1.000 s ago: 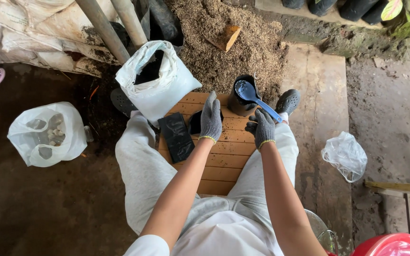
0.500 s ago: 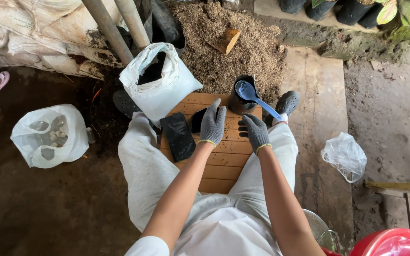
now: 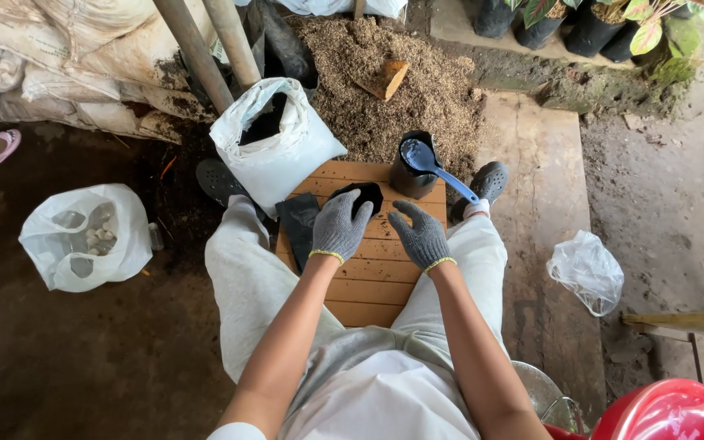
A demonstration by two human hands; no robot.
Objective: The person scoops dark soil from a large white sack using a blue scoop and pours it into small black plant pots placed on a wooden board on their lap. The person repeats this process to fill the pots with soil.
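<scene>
Both hands, left [image 3: 339,226] and right [image 3: 422,238], wear grey knitted cloth gloves, matt. Slatted table [image 3: 376,277]: bare wood, dull. Small bag [image 3: 362,195]: black plastic, faintly shiny. Scoop [image 3: 432,165]: glossy blue plastic. Sack [image 3: 275,147]: white woven plastic.

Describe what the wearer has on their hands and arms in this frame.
Both hands wear grey knit work gloves with a speckled weave and a thin yellow trim at the cuff: left hand, right hand. The gloves end at the wrist; the forearms are bare. A white short sleeve shows at the left upper arm, at the frame's bottom edge. No watch or jewellery shows.
</scene>
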